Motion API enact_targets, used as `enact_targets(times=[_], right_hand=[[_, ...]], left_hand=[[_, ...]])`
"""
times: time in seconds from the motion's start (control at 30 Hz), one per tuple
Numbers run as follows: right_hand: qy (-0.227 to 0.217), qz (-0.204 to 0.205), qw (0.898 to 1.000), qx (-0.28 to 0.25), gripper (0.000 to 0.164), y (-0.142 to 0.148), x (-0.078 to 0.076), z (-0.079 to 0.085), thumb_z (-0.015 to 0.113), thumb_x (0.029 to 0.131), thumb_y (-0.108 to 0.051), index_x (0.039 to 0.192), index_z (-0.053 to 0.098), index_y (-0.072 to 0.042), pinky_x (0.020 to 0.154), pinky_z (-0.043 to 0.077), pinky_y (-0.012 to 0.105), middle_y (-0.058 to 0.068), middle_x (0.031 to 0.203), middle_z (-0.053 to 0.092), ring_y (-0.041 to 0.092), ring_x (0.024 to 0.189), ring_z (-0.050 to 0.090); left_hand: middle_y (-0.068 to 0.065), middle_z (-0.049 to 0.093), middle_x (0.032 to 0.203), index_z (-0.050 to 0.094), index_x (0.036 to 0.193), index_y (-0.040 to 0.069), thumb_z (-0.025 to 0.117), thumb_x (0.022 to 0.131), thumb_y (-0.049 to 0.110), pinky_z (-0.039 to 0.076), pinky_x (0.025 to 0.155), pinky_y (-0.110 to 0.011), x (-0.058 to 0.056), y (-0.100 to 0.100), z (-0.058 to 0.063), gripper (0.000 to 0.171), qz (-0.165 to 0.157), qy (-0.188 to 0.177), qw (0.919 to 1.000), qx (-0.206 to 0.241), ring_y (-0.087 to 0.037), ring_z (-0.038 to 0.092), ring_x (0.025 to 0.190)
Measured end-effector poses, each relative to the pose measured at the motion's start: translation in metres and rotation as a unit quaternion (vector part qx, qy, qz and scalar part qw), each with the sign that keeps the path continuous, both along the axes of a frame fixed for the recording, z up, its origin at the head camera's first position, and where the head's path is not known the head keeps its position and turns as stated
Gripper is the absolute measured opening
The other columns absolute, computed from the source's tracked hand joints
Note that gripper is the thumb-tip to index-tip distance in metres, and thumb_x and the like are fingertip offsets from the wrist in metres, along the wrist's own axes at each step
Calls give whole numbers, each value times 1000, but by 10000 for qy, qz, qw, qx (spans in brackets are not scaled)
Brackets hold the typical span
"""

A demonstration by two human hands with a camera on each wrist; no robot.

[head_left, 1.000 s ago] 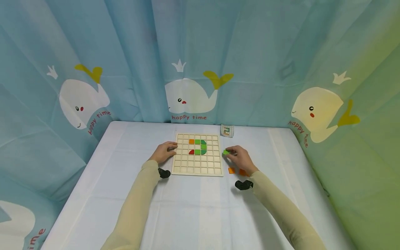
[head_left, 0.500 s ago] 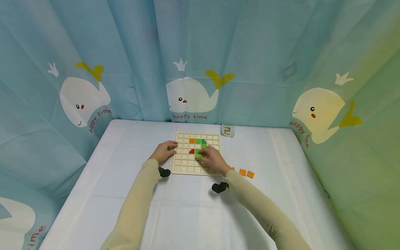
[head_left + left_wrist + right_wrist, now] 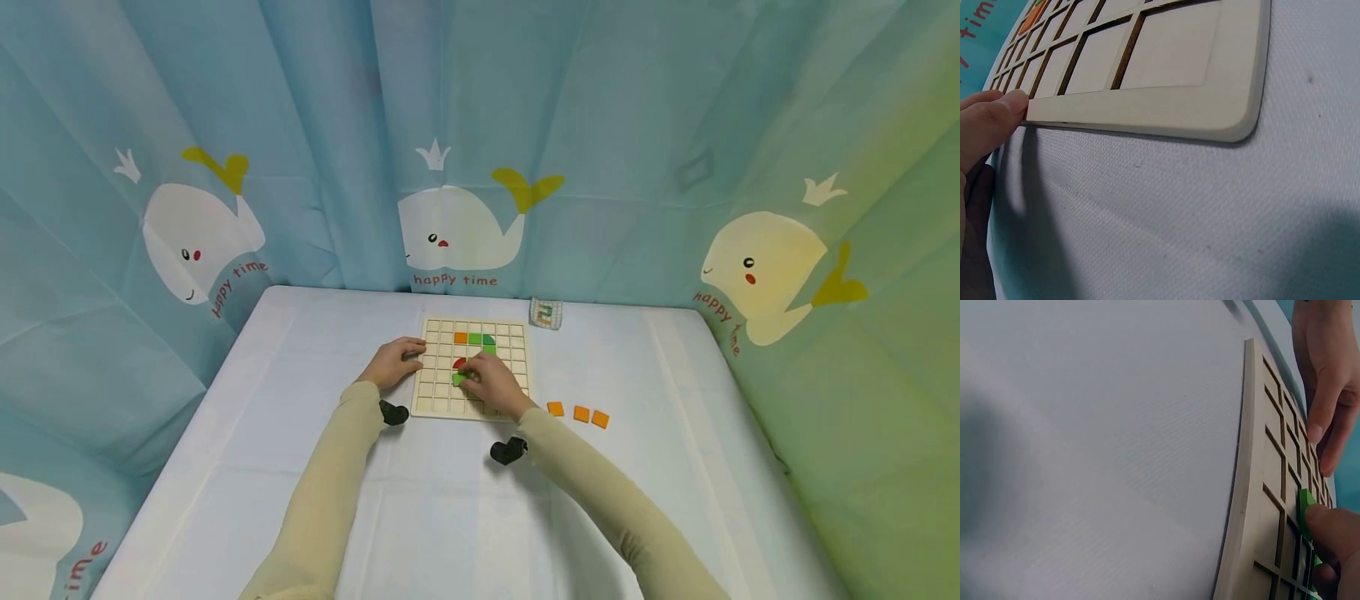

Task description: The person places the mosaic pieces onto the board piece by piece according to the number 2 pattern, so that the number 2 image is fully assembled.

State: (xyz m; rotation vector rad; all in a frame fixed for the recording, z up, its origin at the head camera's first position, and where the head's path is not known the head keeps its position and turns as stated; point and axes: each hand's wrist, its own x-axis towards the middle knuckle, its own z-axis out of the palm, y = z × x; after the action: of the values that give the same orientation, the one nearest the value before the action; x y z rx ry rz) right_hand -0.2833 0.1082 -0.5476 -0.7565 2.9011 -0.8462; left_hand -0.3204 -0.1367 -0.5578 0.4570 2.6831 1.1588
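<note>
A square wooden grid board (image 3: 442,406) lies on the table with coloured tiles set in some of its cells. My right hand (image 3: 495,383) pinches a green square tile (image 3: 457,380) between thumb and fingers, just below the red quarter-round tile (image 3: 460,363). In the right wrist view the green tile (image 3: 1305,509) is tilted close over the grid. My left hand (image 3: 392,364) rests at the board's left edge, its thumb (image 3: 1013,103) touching the rim in the left wrist view. An orange tile (image 3: 461,338) and a green tile (image 3: 475,339) sit in an upper row; my right hand covers other tiles.
Three orange square tiles (image 3: 581,413) lie on the white cloth right of the board. Behind the board, near the table's back edge, is a small printed pattern card (image 3: 546,314). A blue curtain (image 3: 622,125) with whale prints hangs behind the table.
My right hand has carried the green tile from right of the board leftward over the grid, to below the red tile. The orange tiles on the right are uncovered. My left hand stays put.
</note>
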Motion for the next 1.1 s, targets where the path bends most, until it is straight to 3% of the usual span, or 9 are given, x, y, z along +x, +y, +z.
enact_targets(times=[0.47, 0.77, 1.1], right_hand=[[48, -308, 9994, 137, 18, -5, -1, -2, 72, 91, -21, 101, 73, -6, 81, 54, 33, 5, 96, 62, 19, 90, 59], [-171, -332, 9970, -681, 23, 3, 5, 5, 70, 92, -16, 110, 71, -1, 87, 55, 36, 10, 107, 65, 24, 99, 61], [-664, -1103, 9827, -1331, 36, 47, 13, 5, 66, 95, -25, 124, 65, -4, 90, 55, 39, 8, 113, 62, 24, 104, 61]], left_hand=[[-8, 47, 147, 58, 136, 4, 65, 96, 19, 26, 121, -43, 0, 1, -1, 43, -8, -52, 10000, -55, -28, 33, 142], [-9, 47, 147, 58, 136, 3, 65, 96, 17, 26, 120, -43, 3, 2, 6, 43, 11, -55, 10000, -58, -29, 33, 142], [-9, 47, 147, 57, 136, 2, 64, 96, 16, 25, 121, -42, 5, 3, 6, 43, 33, -41, 9999, -89, -29, 32, 143]])
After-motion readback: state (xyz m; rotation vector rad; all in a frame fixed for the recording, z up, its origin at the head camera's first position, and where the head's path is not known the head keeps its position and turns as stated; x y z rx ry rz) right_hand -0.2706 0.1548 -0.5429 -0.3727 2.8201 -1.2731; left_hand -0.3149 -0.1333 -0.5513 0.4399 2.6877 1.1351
